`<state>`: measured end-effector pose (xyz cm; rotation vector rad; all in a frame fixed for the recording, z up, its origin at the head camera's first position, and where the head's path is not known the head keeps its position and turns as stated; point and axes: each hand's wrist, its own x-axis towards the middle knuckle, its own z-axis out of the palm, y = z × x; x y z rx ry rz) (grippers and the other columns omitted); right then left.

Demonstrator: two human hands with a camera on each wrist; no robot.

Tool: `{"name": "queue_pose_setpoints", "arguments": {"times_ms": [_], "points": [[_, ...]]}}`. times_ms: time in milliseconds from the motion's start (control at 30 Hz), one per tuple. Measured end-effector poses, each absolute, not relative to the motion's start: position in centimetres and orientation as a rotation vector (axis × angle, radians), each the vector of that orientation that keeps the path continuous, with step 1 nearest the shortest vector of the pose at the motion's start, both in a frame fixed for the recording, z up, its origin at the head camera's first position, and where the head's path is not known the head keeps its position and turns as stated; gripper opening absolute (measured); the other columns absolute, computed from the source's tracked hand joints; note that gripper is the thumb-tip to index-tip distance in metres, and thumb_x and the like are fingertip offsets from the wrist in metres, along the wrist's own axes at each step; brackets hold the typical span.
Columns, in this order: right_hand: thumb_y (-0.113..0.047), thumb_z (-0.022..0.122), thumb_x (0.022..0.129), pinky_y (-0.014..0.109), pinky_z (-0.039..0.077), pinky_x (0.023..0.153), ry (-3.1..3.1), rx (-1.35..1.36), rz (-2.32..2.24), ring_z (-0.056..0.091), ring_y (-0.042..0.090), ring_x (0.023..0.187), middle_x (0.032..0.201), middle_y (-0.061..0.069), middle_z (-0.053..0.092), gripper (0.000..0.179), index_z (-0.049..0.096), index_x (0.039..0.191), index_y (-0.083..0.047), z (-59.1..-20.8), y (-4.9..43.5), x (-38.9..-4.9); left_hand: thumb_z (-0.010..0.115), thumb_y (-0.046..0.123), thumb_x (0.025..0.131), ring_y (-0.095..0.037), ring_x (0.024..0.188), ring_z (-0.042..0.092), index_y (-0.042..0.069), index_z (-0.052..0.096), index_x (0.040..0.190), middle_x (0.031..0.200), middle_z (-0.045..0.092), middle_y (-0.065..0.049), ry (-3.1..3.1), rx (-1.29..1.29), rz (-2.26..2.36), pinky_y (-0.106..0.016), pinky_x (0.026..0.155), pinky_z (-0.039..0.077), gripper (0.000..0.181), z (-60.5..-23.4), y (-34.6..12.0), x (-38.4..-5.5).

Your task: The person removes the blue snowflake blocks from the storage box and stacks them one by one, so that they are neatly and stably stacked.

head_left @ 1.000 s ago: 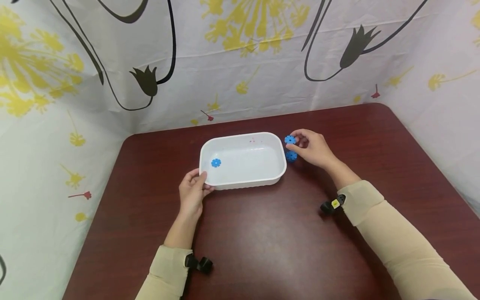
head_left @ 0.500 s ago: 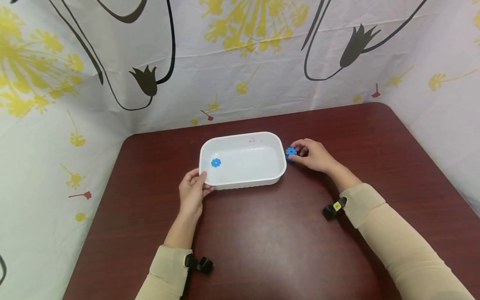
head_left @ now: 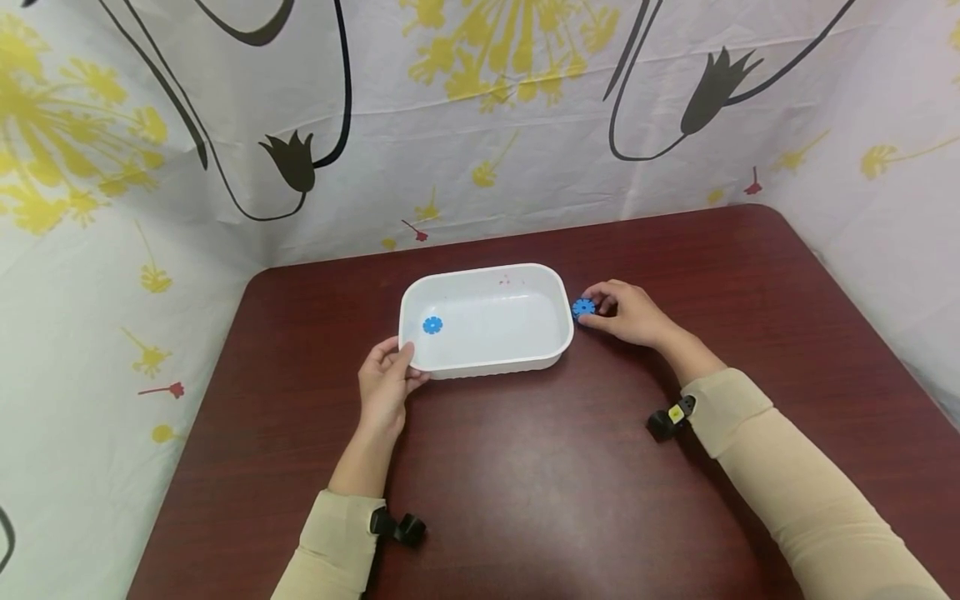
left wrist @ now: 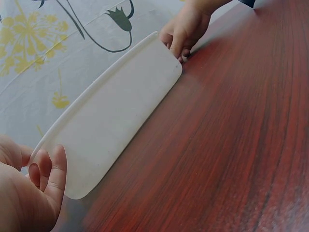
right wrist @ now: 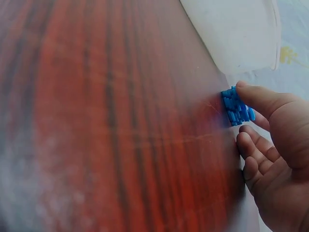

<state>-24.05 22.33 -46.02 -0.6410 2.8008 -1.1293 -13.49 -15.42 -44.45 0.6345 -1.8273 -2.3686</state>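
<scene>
A white plastic basin [head_left: 491, 329] stands on the dark red table. My left hand [head_left: 385, 387] grips its near left corner, thumb on the rim and fingers underneath; the left wrist view shows this left hand [left wrist: 34, 186] from behind the wall. One blue snowflake disc [head_left: 432, 325] lies inside the basin. Just off the basin's right wall, several blue snowflake discs [right wrist: 236, 107] form a stack on the table. At its top, my right hand [head_left: 626, 314] pinches a blue snowflake disc [head_left: 583, 307] between thumb and fingers. The lower discs are hidden in the head view.
The table [head_left: 540, 483] extends in front of the basin and to both sides. A patterned white cloth [head_left: 480, 192] hangs behind its far edge and along the sides. Each wrist wears a black strap with a small camera [head_left: 662, 423].
My right hand has come down toward me, bringing its disc from above and behind onto the stack. The left hand and the basin have stayed put.
</scene>
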Motion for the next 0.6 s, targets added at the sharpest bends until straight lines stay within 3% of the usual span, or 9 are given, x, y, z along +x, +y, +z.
{"name": "queue_pose_setpoints", "arguments": {"times_ms": [267, 600], "points": [[-0.017, 0.078, 0.091, 0.041, 0.051, 0.079, 2.842, -0.625, -1.224, 0.061, 0.029, 0.091, 0.103, 0.016, 0.061, 0.041, 0.062, 0.123, 0.002, -45.2, 21.8, -24.6, 0.065, 0.01, 0.1, -0.009, 0.06, 0.058, 0.0, 0.053, 0.129, 0.089, 0.059, -0.01, -1.841, 0.638, -2.36, -0.024, 0.061, 0.061, 0.033, -44.4, -15.5, -13.5], [-0.012, 0.076, 0.092, 0.019, 0.046, 0.065, 2.886, -0.767, -1.52, 0.059, 0.022, 0.079, 0.094, 0.012, 0.064, 0.028, 0.067, 0.115, 0.002, -42.0, 16.8, -25.2, 0.065, 0.009, 0.099, -0.01, 0.06, 0.058, -0.002, 0.053, 0.132, 0.088, 0.059, -0.011, -1.822, 0.639, -2.372, -0.024, 0.061, 0.061, 0.036, -44.5, -15.4, -13.5]]}}
